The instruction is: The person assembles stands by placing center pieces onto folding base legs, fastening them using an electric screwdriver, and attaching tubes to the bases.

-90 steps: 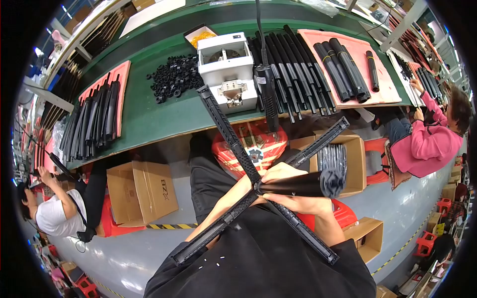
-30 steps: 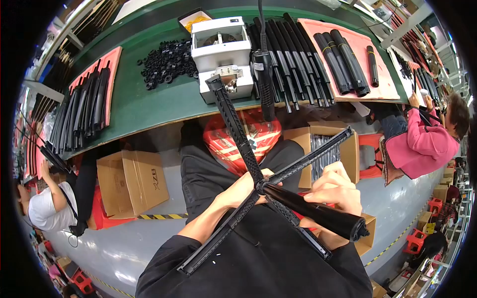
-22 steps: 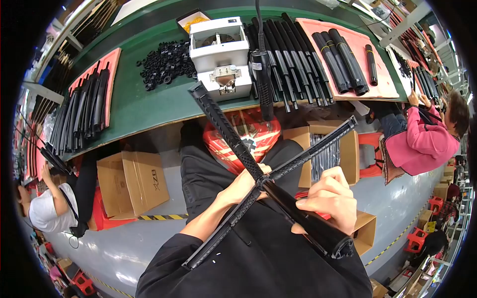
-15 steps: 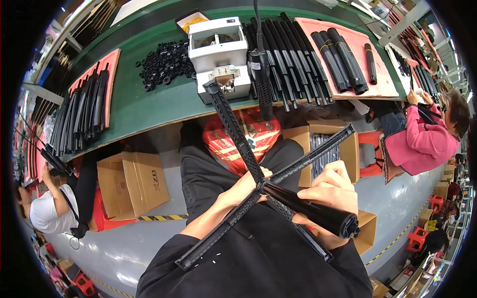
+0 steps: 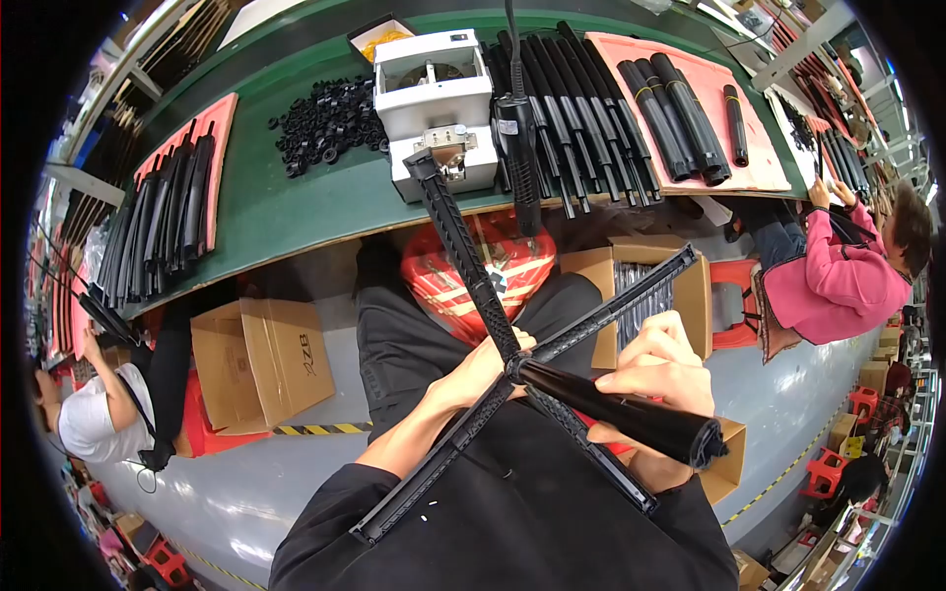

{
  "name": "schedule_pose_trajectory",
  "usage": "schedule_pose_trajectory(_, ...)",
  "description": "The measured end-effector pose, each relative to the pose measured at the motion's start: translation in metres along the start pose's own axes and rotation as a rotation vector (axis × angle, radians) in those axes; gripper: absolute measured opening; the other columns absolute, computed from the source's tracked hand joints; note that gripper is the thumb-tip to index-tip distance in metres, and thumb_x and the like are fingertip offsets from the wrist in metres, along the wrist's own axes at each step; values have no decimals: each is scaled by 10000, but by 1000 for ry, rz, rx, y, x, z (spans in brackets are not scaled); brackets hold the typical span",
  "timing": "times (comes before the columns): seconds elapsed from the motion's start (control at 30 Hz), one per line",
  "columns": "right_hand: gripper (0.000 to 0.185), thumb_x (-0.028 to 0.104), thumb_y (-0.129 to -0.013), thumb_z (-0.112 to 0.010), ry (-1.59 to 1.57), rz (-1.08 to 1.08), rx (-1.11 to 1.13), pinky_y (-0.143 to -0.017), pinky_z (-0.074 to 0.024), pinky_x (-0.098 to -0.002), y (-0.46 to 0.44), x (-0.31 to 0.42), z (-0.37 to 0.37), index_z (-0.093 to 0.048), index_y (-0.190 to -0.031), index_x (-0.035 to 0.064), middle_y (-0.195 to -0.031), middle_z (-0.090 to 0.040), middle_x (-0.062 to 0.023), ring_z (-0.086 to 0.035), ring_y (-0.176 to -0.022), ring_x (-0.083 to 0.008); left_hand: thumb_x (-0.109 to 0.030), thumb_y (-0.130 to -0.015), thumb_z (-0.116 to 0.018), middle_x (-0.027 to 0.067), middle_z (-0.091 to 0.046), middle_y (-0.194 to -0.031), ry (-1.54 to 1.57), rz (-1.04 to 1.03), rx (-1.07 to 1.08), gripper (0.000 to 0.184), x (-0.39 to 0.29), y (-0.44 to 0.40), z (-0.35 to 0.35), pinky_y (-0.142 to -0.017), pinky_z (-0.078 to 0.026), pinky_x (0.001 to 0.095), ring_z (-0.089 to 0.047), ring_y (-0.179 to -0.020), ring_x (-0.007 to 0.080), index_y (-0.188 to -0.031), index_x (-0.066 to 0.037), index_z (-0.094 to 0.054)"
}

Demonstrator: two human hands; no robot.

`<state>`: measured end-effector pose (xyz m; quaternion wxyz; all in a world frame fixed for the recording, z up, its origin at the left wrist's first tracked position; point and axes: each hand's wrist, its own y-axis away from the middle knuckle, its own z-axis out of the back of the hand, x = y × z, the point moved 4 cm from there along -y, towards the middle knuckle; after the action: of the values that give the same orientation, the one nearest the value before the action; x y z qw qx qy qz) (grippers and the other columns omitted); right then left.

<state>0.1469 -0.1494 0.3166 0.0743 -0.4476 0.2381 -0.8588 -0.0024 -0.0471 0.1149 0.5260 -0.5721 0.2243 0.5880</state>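
Over my lap I hold a black folding stand (image 5: 468, 261) with four ribbed legs spread in a cross. A thick glossy black tube (image 5: 616, 406) runs from its hub toward the lower right. My left hand (image 5: 483, 372) is closed at the hub, partly hidden behind the legs; its fingertips show just above the joint. My right hand (image 5: 658, 379) curls around the tube, thumb on its near side, some fingers hidden beneath. The upper leg reaches toward a white machine (image 5: 434, 108) on the bench.
A black electric screwdriver (image 5: 517, 148) hangs at the bench edge. Black tubes (image 5: 567, 108) and loose small black parts (image 5: 325, 128) lie on the green bench (image 5: 266, 222). Cardboard boxes (image 5: 281, 369) stand on both sides. One person (image 5: 838, 261) sits at right, another (image 5: 108, 409) at left.
The tube's free end has shifted slightly right, and my right hand has moved a little with it. The upper leg's tip stays almost in place. My left hand has barely moved.
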Motion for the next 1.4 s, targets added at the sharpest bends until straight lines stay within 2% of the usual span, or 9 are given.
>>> schedule_pose_trajectory(0.17,315,257,-717,-897,23,-54,-6,-835,-397,-354,-3,6,-3,-742,-940,96,-711,-592,39,-521,-725,-160,-52,-649,-784,82,-533,-936,8,102,148,434,22,5,-11,-825,-432,397,-499,-865,291,-986,-53,-509)
schedule_pose_trajectory(0.33,363,312,-676,-908,64,17,77,-835,-401,-352,-7,6,-6,-744,-919,99,-701,-590,45,-510,-720,-158,-65,-662,-779,80,-536,-934,63,42,126,415,15,0,-9,-815,-430,390,-495,-855,284,-984,-52,-518)
schedule_pose_trajectory(0.47,321,269,-699,-906,-61,-31,-47,-838,-405,-352,-4,0,-3,-744,-917,98,-708,-592,45,-512,-719,-159,-82,-683,-770,78,-531,-930,82,116,70,386,8,1,-5,-816,-431,389,-494,-852,280,-975,-55,-519)
schedule_pose_trajectory(0.83,306,258,-691,-919,-1,-32,6,-834,-407,-353,6,-5,-8,-755,-902,107,-742,-587,31,-502,-708,-162,-95,-711,-759,75,-521,-912,-43,59,113,345,17,3,-13,-807,-432,389,-494,-854,281,-941,-67,-504)
schedule_pose_trajectory(1.0,337,288,-675,-933,-89,-96,-103,-835,-409,-356,6,-15,0,-761,-907,115,-742,-592,27,-497,-718,-160,-81,-712,-763,69,-524,-911,100,33,67,342,12,0,-6,-794,-430,386,-493,-838,277,-928,-67,-499)
schedule_pose_trajectory(1.17,337,289,-675,-942,-35,-85,3,-825,-415,-364,6,-8,-8,-763,-904,118,-752,-608,26,-499,-736,-158,-56,-698,-767,66,-518,-881,25,10,130,343,20,2,-16,-766,-423,386,-482,-795,274,-902,-64,-491)
schedule_pose_trajectory(1.3,357,302,-681,-947,-62,-70,30,-807,-418,-361,-8,-13,-1,-762,-927,121,-763,-614,20,-498,-749,-158,-35,-688,-763,63,-501,-842,21,-21,14,338,19,2,-13,-745,-413,385,-468,-767,267,-866,-67,-477)
schedule_pose_trajectory(1.4,363,296,-685,-946,-62,-46,25,-806,-417,-360,-1,-21,-4,-761,-944,122,-770,-617,17,-497,-745,-162,-36,-688,-764,63,-500,-842,70,-1,17,338,10,1,-9,-745,-413,387,-472,-770,267,-863,-67,-477)
